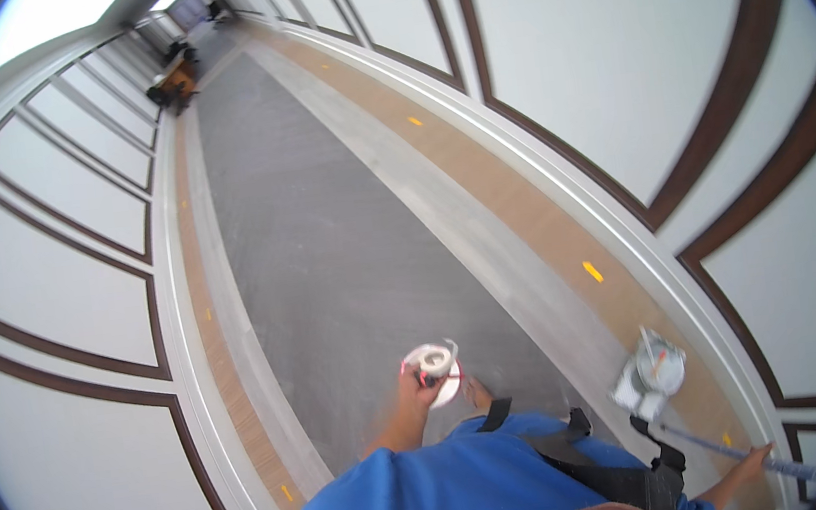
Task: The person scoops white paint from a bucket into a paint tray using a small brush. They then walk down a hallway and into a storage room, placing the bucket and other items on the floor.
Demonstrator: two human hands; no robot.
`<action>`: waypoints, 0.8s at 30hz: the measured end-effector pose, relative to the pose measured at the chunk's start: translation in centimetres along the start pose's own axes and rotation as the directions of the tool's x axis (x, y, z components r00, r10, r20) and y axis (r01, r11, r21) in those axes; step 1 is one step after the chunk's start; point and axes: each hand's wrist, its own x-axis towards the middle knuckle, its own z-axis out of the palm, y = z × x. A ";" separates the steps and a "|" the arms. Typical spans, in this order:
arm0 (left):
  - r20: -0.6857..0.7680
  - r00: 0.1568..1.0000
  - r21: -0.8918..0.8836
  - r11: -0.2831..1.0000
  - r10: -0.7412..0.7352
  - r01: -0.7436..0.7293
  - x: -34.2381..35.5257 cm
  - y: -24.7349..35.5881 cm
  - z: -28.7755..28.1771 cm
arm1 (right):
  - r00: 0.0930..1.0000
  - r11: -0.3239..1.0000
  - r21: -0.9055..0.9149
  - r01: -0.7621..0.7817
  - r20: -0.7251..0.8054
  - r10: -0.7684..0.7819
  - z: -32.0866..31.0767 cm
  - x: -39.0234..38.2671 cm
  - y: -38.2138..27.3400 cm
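In front of my blue shirt, my left hand (422, 386) is closed on a pale ring-shaped roll that looks like tape (436, 359). A white round thing with a red edge (447, 390) shows beneath the roll; I cannot make out whether it is held too. At the lower right, my right hand (751, 466) is wrapped round a long thin pole (797, 470). The pole slants across the floor's edge toward a whitish round container (661, 367) with something red in it. Blur hides the container's details.
A long corridor has a dark grey floor strip (323, 214) between pale bands and tan borders (524, 212). Yellow marks (593, 271) dot the borders. White walls with brown trim (610, 176) rise on both sides. A brown desk (177, 78) stands far off by the left wall.
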 end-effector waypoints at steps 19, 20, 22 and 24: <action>-0.441 0.855 -0.572 0.647 0.275 -0.503 3.6 31.0 -13.7 | -0.041 0.535 0.445 0.718 0.794 -0.606 26.8 -73.9 -23.0; -0.364 0.902 -0.681 0.594 0.233 -0.428 5.7 30.9 -12.0 | -0.065 0.510 0.452 0.732 0.791 -0.608 30.1 -76.4 -25.7; -0.445 0.708 -0.074 0.766 0.548 -0.639 5.5 32.4 -10.9 | -0.181 0.518 0.501 0.694 0.817 -0.548 33.6 -83.0 -26.1; -0.426 0.629 0.236 0.751 0.650 -0.616 6.0 33.7 -9.0 | -0.280 0.519 0.494 0.698 0.855 -0.437 38.4 -89.2 -27.7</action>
